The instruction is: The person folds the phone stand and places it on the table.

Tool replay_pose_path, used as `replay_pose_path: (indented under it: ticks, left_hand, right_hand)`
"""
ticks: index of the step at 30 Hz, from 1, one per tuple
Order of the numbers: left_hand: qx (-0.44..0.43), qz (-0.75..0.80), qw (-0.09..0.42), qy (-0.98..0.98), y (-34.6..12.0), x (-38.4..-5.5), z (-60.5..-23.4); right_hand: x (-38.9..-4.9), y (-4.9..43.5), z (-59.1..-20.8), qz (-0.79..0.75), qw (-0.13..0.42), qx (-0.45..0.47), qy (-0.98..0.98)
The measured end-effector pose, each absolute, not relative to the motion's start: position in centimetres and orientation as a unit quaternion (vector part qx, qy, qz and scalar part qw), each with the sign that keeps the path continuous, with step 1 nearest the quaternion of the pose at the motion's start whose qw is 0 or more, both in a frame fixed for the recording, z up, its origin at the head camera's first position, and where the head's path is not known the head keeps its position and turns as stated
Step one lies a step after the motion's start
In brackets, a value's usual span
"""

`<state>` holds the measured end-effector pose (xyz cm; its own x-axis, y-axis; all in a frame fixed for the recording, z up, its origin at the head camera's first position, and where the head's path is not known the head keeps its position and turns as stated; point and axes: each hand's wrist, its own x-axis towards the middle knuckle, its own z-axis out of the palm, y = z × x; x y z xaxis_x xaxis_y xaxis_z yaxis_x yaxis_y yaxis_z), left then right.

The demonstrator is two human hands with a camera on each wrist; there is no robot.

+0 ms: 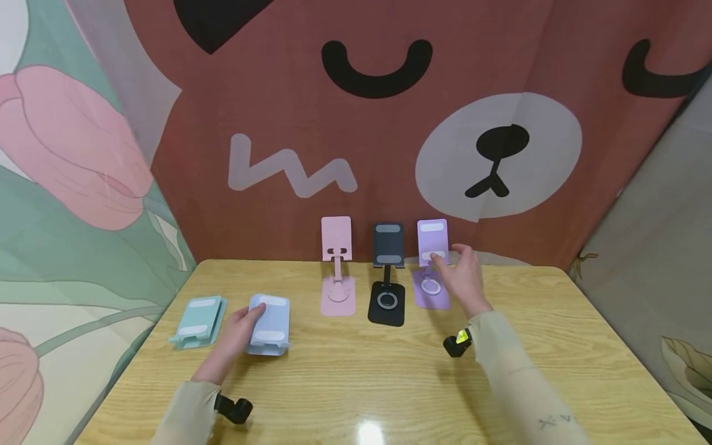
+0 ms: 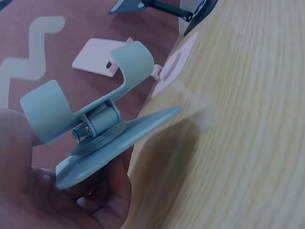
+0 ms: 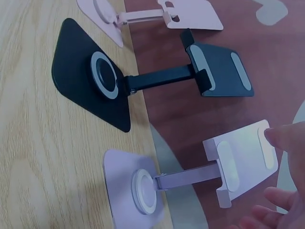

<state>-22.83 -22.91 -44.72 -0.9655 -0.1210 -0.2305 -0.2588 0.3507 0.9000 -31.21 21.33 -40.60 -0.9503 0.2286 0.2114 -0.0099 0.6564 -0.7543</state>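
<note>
My left hand [image 1: 236, 334] grips a folded light blue phone stand [image 1: 271, 320], thumb on its upper face. In the left wrist view this phone stand [image 2: 107, 138] is tilted just off the table, its two curved hooks facing the camera. At the back right, my right hand [image 1: 464, 281] is at the unfolded purple phone stand [image 1: 432, 230]. One fingertip overlaps its upper plate [image 3: 248, 155] in the right wrist view, and the other fingers are spread beside it. Whether that fingertip touches the plate is unclear.
An unfolded black phone stand [image 1: 387, 247] and a pink phone stand [image 1: 336, 232] stand left of the purple one. A folded mint green phone stand [image 1: 199, 318] lies at the left of the wooden table [image 1: 345, 377]. Behind the table hangs a bear-print cloth [image 1: 267, 93].
</note>
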Motion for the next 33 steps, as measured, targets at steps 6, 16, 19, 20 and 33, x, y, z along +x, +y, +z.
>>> replay_pose_path:
  ticks: [6, 16, 19, 20, 33]
  left_hand:
    - [-0.124, 0.553, 0.074, 0.82, -23.9, -23.1, -44.8]
    - [-0.136, 0.511, 0.095, 0.844, -24.9, -23.4, -44.9]
    - [-0.14, 0.502, 0.103, 0.847, -25.2, -23.6, -44.9]
    - [-0.141, 0.498, 0.106, 0.849, -25.3, -23.6, -44.9]
    - [-0.126, 0.416, 0.109, 0.894, -25.8, -24.0, -44.5]
  right_hand:
    - [-31.8, 21.6, -40.8, 0.407, 0.125, -0.069, -0.902]
    - [-33.1, 21.9, -40.2, 0.406, 0.094, -0.064, -0.907]
    - [-33.4, 22.1, -40.1, 0.403, 0.078, -0.06, -0.91]
    - [-33.5, 22.0, -40.1, 0.402, 0.069, -0.056, -0.911]
    - [-34.3, 22.1, -39.8, 0.454, -0.007, -0.038, -0.89]
